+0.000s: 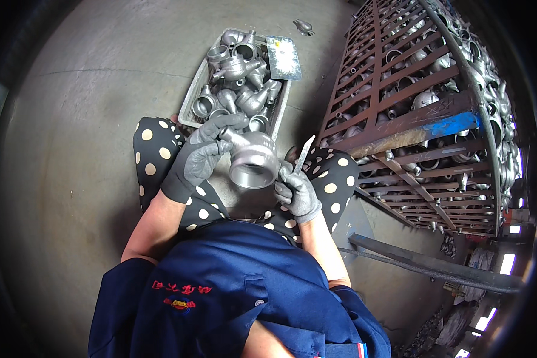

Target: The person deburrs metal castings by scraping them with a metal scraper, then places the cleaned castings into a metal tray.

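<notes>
The grey metal casting (pixel 252 155), round-bodied with a short spout, is suspended between my hands above my lap, its wide ring-shaped opening facing down and toward me. My left hand (pixel 203 157), in a grey glove, has its thumb and fingers clamped on the spout at the casting's upper left. My gloved right hand (pixel 298 192) is beside the opposite side, its fingers closed around a narrow, flat strip (pixel 305 153) that points upward; whether its fingertips also touch the casting is hard to make out. Beneath and around lie my black trousers (pixel 156 146) with pale dots. Just beyond is a grey crate (pixel 285 100), heaped with similar castings (pixel 244 71) at various tilts; a shiny rectangular sheet (pixel 283 58) rests at its right rim. Farther out, a small metal piece (pixel 304 27) lies on the concrete floor (pixel 101 113). To the right stands a rusty barred cage (pixel 377 65), filled with more castings.
</notes>
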Demonstrator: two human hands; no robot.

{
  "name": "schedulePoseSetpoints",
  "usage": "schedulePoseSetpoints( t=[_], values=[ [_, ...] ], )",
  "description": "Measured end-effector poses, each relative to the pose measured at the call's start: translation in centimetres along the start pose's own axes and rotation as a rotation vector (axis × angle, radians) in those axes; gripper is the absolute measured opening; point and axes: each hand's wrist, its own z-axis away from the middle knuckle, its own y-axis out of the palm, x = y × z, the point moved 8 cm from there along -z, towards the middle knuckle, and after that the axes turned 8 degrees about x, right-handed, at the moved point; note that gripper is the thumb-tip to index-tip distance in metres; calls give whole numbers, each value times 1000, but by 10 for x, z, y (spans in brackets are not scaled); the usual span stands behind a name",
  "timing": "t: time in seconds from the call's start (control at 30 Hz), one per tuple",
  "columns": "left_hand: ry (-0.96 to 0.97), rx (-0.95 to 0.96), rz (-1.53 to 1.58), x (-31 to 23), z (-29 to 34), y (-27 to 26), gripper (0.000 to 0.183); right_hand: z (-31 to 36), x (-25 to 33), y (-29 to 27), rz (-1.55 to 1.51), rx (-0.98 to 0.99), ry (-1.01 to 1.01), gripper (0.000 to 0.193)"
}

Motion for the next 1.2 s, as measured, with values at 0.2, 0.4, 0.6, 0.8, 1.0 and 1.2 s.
schedulePoseSetpoints(
  t=[0.2,0.4,0.6,0.8,1.0,1.2],
  values=[
    [76,-110,236,32,7,-39,59,14,34,38,227,-39,-99,49],
    [-14,-220,384,64,19,-58,51,17,48,55,490,-107,-141,56],
    [-82,-306,328,69,24,-63,43,18,51,51,482,-190,-167,51],
    [-134,-437,288,62,29,-54,27,17,48,38,541,-244,-160,48],
    [-176,-414,-103,36,25,-35,19,10,39,22,292,-227,-204,48],
    [-196,-403,-391,13,18,-14,22,3,25,-2,216,-227,-170,33]
  ],
)
